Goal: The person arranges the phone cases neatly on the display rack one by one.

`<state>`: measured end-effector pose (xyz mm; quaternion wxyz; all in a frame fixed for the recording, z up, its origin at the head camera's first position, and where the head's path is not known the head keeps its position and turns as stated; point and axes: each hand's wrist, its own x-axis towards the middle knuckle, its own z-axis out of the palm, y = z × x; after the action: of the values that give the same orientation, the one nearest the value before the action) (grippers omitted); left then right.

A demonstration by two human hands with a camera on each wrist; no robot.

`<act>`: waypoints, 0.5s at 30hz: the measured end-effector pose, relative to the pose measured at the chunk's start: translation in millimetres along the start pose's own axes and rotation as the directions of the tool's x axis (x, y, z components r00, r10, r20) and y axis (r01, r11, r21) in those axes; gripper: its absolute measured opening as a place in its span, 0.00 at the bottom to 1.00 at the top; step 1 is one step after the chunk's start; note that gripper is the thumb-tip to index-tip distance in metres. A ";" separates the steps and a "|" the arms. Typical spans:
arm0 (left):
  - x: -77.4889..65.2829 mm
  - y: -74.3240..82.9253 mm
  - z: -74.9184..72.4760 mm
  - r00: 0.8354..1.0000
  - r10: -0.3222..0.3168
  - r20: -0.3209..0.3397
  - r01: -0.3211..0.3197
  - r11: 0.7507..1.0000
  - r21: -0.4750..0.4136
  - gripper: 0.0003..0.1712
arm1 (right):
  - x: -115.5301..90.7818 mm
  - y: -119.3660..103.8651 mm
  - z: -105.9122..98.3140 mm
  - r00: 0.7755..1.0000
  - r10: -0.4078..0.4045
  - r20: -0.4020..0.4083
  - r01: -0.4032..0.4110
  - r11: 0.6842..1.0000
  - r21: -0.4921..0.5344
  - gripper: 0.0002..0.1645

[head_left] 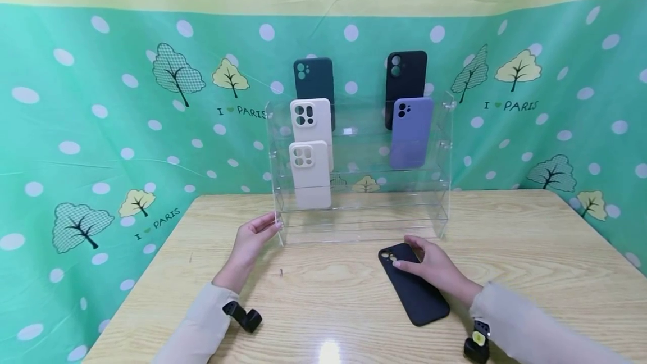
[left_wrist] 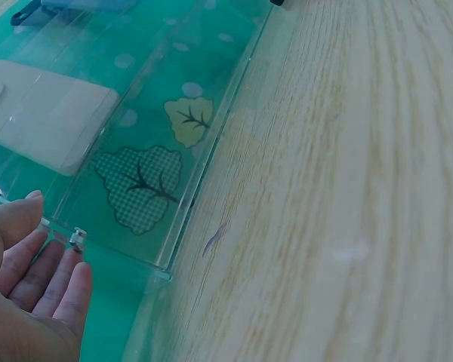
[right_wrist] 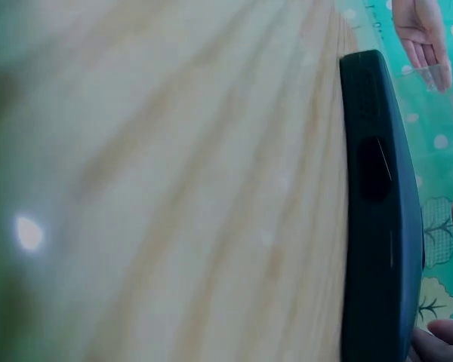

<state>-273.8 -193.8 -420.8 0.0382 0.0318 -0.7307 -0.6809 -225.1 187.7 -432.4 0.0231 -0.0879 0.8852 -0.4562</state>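
In the head view my right hand point(head_left: 432, 265) holds a black phone case point(head_left: 417, 296), thumb beside the camera cutouts and fingers at the far edge. The case lies back up at the table's right front; the right wrist view shows its side wall point(right_wrist: 381, 256) close up, a slot in it. My left hand point(head_left: 253, 240) grips the lower left side of a clear acrylic display rack point(head_left: 354, 235), thumb at the panel's front edge. Fingers point(left_wrist: 49, 283) lie along the outer side in the left wrist view, by a small metal fitting point(left_wrist: 78, 239).
On the rack's left stand a dark green case point(head_left: 313, 77) and two white cases, the upper point(head_left: 318, 122) and the lower point(head_left: 312, 184). A black case point(head_left: 406, 77) and a purple case point(head_left: 411, 133) stand on the right. Behind hangs a green dotted cloth point(head_left: 101, 150).
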 end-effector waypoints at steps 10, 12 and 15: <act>0.5 -1.8 -0.3 1.000 0.002 -0.004 -0.002 1.000 -0.008 0.25 | -2.4 0.1 11.2 1.000 -0.003 0.026 0.006 0.995 -0.104 0.54; 0.6 -1.8 -0.1 1.000 -0.001 -0.005 0.001 1.000 -0.014 0.25 | -2.7 0.4 12.8 0.999 -0.024 0.028 0.027 0.992 -0.122 0.55; 0.6 -1.9 -0.4 1.000 0.000 -0.006 0.000 1.000 -0.011 0.25 | -2.7 1.0 14.7 0.998 -0.048 0.028 0.051 0.990 -0.135 0.56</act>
<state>-274.4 -194.4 -422.6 0.0407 0.0339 -0.7269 -0.6847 -220.8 177.0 -441.9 0.0167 -0.1168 0.9114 -0.3942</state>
